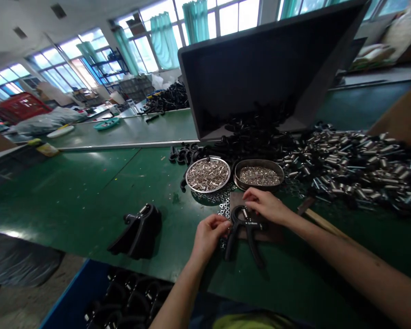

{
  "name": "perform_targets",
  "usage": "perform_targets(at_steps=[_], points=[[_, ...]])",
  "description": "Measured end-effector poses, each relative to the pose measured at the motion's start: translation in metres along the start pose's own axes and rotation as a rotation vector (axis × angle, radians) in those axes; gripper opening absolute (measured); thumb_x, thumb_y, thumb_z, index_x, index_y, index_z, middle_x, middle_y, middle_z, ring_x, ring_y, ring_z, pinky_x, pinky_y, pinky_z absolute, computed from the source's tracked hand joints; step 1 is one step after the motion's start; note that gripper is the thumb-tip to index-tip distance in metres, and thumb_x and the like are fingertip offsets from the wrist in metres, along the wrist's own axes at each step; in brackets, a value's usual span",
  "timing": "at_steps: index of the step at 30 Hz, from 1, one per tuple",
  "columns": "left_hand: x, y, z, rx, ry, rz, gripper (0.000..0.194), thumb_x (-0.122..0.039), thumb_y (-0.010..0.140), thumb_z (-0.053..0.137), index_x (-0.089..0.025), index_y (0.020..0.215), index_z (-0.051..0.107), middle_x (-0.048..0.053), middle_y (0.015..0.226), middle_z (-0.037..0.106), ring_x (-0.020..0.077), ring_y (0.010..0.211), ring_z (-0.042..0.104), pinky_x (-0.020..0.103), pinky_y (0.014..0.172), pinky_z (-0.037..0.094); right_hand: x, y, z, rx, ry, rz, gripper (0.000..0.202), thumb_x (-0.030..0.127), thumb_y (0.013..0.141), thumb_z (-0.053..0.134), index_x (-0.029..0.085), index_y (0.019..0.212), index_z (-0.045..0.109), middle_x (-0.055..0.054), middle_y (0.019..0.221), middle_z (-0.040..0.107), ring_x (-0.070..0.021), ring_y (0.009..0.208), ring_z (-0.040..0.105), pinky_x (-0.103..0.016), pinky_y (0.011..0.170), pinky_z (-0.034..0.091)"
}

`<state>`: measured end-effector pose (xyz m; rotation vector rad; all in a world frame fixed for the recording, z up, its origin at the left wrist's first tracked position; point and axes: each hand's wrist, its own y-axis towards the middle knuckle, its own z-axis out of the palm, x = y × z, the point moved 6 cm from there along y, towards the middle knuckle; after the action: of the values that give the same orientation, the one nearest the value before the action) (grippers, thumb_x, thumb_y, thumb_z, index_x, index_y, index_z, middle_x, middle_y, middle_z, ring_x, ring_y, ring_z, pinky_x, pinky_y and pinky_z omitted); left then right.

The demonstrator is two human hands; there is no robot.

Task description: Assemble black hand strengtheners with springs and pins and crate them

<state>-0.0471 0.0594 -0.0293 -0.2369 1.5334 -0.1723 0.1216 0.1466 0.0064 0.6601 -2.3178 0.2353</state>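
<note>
Head view: we see the left hand [204, 237] and the right hand [269, 206] over the green bench [89, 192], on either side of a black hand grip [240, 223] that lies partly on a brown plate [236, 199], its two handles spreading past the plate's near edge. The left fingers [222, 225] are drawn together at the grip's left side; their tips hide whatever may be pinched there, so we cannot tell if they grip anything. The right fingers [251, 193] bend close above the grip's metal spring [245, 214], and we cannot make out whether they are closed on something. Beyond, a round dish [205, 192] of metal pins stands beside an oval tin [260, 162], its contents too small for us to identify. Loose nuts [225, 209] lie near the plate, partly covered by the left hand. The right forearm hides some of a wooden handle [325, 223]. Another black grip [142, 234] rests at left. We find the blue crate [68, 292] cut off below, and the big bin's [260, 77] interior too dark to read.
</note>
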Motion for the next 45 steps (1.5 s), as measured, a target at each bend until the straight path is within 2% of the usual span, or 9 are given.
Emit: perform_targets(at_steps=[9, 13, 17, 22, 25, 29, 32, 36, 45], points=[[-0.021, 0.008, 0.01, -0.08, 0.424, 0.274, 0.014, -0.03, 0.077, 0.062, -0.017, 0.071, 0.064, 0.0, 0.071, 0.06, 0.0138, 0.068, 0.054, 0.024, 0.064, 0.04, 0.03, 0.012, 0.015, 0.093, -0.334, -0.081, 0.02, 0.011, 0.078, 0.051, 0.02, 0.094, 0.059, -0.008, 0.091, 0.067, -0.022, 0.089, 0.06, -0.029, 0.072, 0.04], [-0.031, 0.01, 0.028, -0.047, 0.655, 0.37, 0.01, -0.022, 0.08, 0.06, -0.017, 0.072, 0.062, 0.0, 0.073, 0.06, 0.0141, 0.072, 0.054, 0.025, 0.067, 0.039, 0.026, 0.001, 0.01, 0.102, -0.422, -0.056, 0.021, 0.023, 0.084, 0.051, 0.02, 0.104, 0.058, -0.01, 0.097, 0.066, -0.0253, 0.092, 0.06, -0.032, 0.073, 0.043], [-0.033, 0.011, 0.038, -0.006, 0.789, 0.455, 0.009, -0.022, 0.083, 0.06, -0.017, 0.076, 0.062, 0.001, 0.077, 0.06, 0.014, 0.074, 0.055, 0.024, 0.069, 0.04, -0.022, -0.052, -0.025, -0.063, -0.504, 0.037, 0.029, 0.038, 0.088, 0.046, 0.022, 0.112, 0.054, -0.009, 0.11, 0.062, -0.0258, 0.103, 0.056, -0.035, 0.077, 0.045], [-0.033, 0.01, 0.041, -0.028, 0.96, 0.62, 0.008, -0.023, 0.084, 0.059, -0.018, 0.079, 0.061, 0.002, 0.08, 0.06, 0.0154, 0.077, 0.055, 0.025, 0.069, 0.041, -0.108, -0.157, -0.063, -0.272, -0.661, 0.375, 0.029, 0.052, 0.079, 0.053, 0.023, 0.077, 0.054, -0.013, 0.078, 0.06, -0.0305, 0.074, 0.058, -0.041, 0.057, 0.043], [-0.034, 0.008, 0.044, -0.042, 1.081, 0.682, 0.009, -0.023, 0.086, 0.057, -0.017, 0.08, 0.06, 0.003, 0.081, 0.06, 0.0163, 0.078, 0.055, 0.026, 0.07, 0.042, -0.127, -0.185, -0.066, -0.327, -0.563, 0.506, 0.031, 0.049, 0.085, 0.043, 0.025, 0.066, 0.049, -0.013, 0.069, 0.06, -0.0286, 0.062, 0.059, -0.04, 0.049, 0.041], [-0.036, 0.004, 0.055, 0.039, 1.294, 0.756, 0.014, -0.024, 0.09, 0.05, -0.017, 0.084, 0.06, 0.005, 0.086, 0.061, 0.0183, 0.081, 0.055, 0.028, 0.071, 0.043, -0.091, -0.162, -0.063, -0.346, -0.402, 0.499, 0.031, 0.049, 0.087, 0.038, 0.023, 0.086, 0.057, -0.011, 0.077, 0.067, -0.0277, 0.06, 0.064, -0.037, 0.046, 0.043], [-0.035, 0.003, 0.06, 0.108, 1.328, 0.759, 0.016, -0.027, 0.091, 0.048, -0.018, 0.087, 0.06, 0.005, 0.089, 0.062, 0.0183, 0.082, 0.055, 0.028, 0.072, 0.044, -0.039, -0.121, -0.051, -0.283, -0.169, 0.287, 0.037, 0.041, 0.092, 0.032, 0.024, 0.119, 0.051, -0.007, 0.099, 0.07, -0.0235, 0.08, 0.068, -0.033, 0.062, 0.051], [-0.037, 0.006, 0.056, 0.091, 1.235, 0.706, 0.015, -0.029, 0.09, 0.05, -0.019, 0.086, 0.061, 0.003, 0.089, 0.063, 0.0169, 0.083, 0.056, 0.027, 0.072, 0.044, -0.002, -0.085, -0.031, -0.194, -0.134, 0.101, 0.036, 0.032, 0.094, 0.031, 0.029, 0.123, 0.052, -0.003, 0.114, 0.067, -0.0216, 0.095, 0.066, -0.03, 0.074, 0.052], [-0.031, -0.008, 0.032, 0.013, 0.877, 0.537, 0.027, -0.027, 0.076, 0.068, -0.02, 0.099, 0.054, 0.003, 0.096, 0.057, 0.0177, 0.086, 0.055, 0.029, 0.075, 0.046, 0.013, -0.113, -0.015, -0.21, -0.276, -0.015, 0.041, 0.027, 0.095, 0.028, 0.023, 0.13, 0.048, -0.006, 0.122, 0.063, -0.0216, 0.1, 0.065, -0.034, 0.08, 0.055]])
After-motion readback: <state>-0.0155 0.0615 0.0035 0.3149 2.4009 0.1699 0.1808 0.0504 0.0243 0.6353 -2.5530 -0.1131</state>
